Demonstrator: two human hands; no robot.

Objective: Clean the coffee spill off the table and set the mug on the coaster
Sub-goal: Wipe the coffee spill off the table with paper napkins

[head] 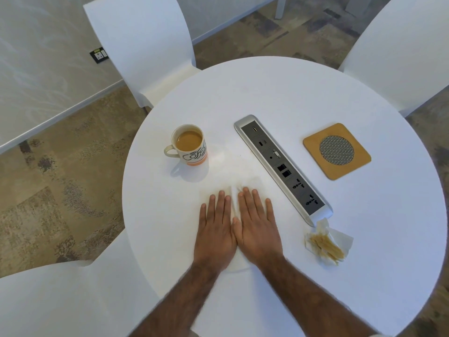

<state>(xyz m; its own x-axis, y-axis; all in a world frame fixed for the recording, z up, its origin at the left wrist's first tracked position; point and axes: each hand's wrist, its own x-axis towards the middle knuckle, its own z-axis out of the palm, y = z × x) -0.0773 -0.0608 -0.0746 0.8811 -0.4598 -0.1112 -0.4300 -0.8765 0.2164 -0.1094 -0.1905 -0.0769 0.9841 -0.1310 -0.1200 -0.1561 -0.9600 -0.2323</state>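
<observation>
Both hands lie flat and open, side by side, the left hand (215, 229) and the right hand (255, 227) pressing a white paper napkin (250, 184) onto the table (267, 93); nothing is gripped. A faint brown mark shows on the napkin beyond the fingertips. To wipe well, I think the palms should keep even pressure and push toward that mark. The mug (190, 145), full of coffee, stands just beyond on the left, so slow strokes are safer. The coaster (336, 150) waits beyond the socket strip (283, 169); a stained crumpled tissue (326, 245) lies near its end.
</observation>
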